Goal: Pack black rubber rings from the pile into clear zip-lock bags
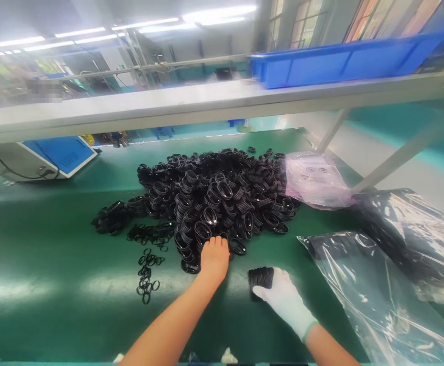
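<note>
A big heap of coiled black cables [237, 198] lies on the green table. My bare left hand [215, 256] reaches into its front edge with the fingers curled down among the coils; what they hold there is hidden. To the right, my right hand [281, 292] wears a white glove and is closed around a row of black cable coils [260, 277] packed side by side just above or on the tabletop. Left of the heap lie small black rings [146, 277], with more of them bunched behind [151, 233].
Clear plastic bags [382, 290] cover the right side, one with black contents behind. A pinkish bag [315, 178] lies beside the heap. A blue-topped machine [60, 155] stands at the back left. Overhead, a shelf [161, 104] carries a blue bin [336, 63].
</note>
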A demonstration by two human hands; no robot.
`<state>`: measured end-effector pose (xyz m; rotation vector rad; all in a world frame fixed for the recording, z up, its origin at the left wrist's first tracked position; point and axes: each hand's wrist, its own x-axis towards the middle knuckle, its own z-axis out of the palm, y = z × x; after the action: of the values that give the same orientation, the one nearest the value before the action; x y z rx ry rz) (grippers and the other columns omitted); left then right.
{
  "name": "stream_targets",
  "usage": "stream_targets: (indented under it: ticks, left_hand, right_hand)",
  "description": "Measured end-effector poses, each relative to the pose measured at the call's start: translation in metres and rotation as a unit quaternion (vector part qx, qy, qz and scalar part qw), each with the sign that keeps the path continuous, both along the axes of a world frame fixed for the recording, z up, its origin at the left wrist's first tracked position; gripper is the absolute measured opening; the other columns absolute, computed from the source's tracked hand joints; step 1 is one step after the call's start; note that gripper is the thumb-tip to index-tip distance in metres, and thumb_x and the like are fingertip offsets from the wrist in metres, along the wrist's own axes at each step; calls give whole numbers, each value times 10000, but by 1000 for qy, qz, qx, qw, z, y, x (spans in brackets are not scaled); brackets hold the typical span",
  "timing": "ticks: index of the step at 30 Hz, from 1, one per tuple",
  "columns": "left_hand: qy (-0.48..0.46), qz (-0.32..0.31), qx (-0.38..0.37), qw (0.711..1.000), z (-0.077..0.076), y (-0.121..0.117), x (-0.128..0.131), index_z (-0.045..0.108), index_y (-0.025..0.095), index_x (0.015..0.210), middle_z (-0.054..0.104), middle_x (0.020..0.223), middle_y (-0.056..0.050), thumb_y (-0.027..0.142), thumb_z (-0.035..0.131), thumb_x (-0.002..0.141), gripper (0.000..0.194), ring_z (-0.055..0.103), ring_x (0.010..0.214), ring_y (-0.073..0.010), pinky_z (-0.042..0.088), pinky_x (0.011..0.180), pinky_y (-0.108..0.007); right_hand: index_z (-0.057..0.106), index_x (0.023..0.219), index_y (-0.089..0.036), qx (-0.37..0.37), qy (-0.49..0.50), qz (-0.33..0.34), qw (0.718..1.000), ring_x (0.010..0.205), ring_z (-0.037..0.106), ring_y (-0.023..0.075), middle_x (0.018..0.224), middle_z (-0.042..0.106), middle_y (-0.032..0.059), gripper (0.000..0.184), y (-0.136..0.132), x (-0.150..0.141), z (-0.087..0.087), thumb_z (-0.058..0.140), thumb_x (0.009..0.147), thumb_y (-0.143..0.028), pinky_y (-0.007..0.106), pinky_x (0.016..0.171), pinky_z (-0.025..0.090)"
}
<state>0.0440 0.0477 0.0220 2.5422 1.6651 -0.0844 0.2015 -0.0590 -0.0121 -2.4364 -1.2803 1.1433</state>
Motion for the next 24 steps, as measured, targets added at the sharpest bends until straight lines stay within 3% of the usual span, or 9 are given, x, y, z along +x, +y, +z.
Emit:
stream_targets:
  ticks: [2,4,6,10,12,15,19,21,24]
  left_hand:
    - [67,-27,7,997,7,9,1,572,87,937,547,929,-135,128,427,786,213,521,907,-250,408,755,-392]
    - [78,-36,0,996,10,8,3,586,93,912,546,927,-126,80,393,785,231,536,858,-222,418,727,-369]
    - [65,-70,-2,995,10,-2,1,586,139,896,538,953,-94,64,386,784,242,534,853,-189,420,734,-337]
    - [32,-223,-56,973,-1,-34,-19,570,187,847,511,1038,-60,100,407,787,194,525,886,-175,435,734,-301]
    - [25,-244,-107,964,-8,-48,-27,563,201,865,506,1064,-50,87,405,774,215,531,904,-179,443,736,-297]
    - [-4,-151,-166,974,-16,-64,-26,500,254,1063,478,1136,-39,125,473,728,359,544,924,-191,455,760,-318]
    - [-26,-34,-187,981,-26,-77,-7,368,195,1253,420,1235,-118,224,690,527,795,447,1098,-300,403,893,-407]
    - [-37,-12,-194,980,-31,-79,-2,421,172,1214,458,1186,-126,151,682,503,758,438,1100,-307,398,894,-410]
    - [-156,3,-221,963,-35,-78,-8,418,233,1205,472,1182,-69,161,658,543,707,471,1068,-250,404,886,-355]
  right_hand:
    - [445,1052,-164,-6,1,-4,1000,906,550,255,1022,461,113,558,0,0,-1,561,581,-441,350,786,409]
    - [437,1061,-165,-5,4,-9,1000,899,551,251,1026,457,110,565,-1,0,-2,560,580,-435,350,786,410]
    - [440,1054,-167,7,5,-10,1000,911,545,252,1021,458,109,555,-1,0,-3,560,581,-433,349,793,408]
    - [453,1025,-163,21,-1,-5,1000,930,535,266,1004,465,116,537,-2,0,-1,565,583,-447,350,798,406]
    - [451,1026,-159,16,-3,-7,1000,916,539,266,1007,463,118,554,-2,1,-1,573,576,-457,350,794,409]
    - [448,1026,-154,10,-6,-7,1000,905,542,263,1011,460,118,566,-1,1,-2,577,570,-464,350,792,411]
    - [448,1023,-155,12,-9,-5,1000,905,539,260,1007,460,117,557,-2,1,-4,572,575,-462,348,793,411]
    - [446,1030,-156,18,-7,-3,1000,919,533,260,1014,456,119,558,-3,1,-4,571,579,-460,347,801,409]
    - [435,1055,-152,29,-1,-5,1000,941,524,258,1036,444,124,574,-5,1,-4,568,586,-454,343,814,404]
